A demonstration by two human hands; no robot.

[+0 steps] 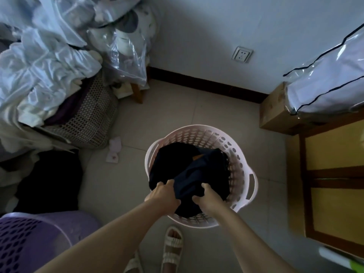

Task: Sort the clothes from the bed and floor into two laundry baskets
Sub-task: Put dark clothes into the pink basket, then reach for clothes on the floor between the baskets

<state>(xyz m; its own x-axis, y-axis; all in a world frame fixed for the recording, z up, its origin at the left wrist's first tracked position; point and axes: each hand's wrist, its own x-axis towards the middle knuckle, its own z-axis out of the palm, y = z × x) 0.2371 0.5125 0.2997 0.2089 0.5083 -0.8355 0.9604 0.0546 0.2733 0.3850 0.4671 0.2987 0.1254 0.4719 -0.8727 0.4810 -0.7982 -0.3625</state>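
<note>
Head view, two hands: left hand (164, 194), right hand (206, 198), gripping one dark garment (189, 174)

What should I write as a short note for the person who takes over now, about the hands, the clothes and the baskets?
Left hand and right hand: both grip the dark garment over the pink basket.
Pink basket: on the floor ahead, dark clothes inside.
Purple basket: lower left; its contents are not visible.
Done: some dark clothes are in the pink basket.
Left: release this garment there. A small pale item lies on the floor by the woven hamper. The bed is not in view; check it.
</note>
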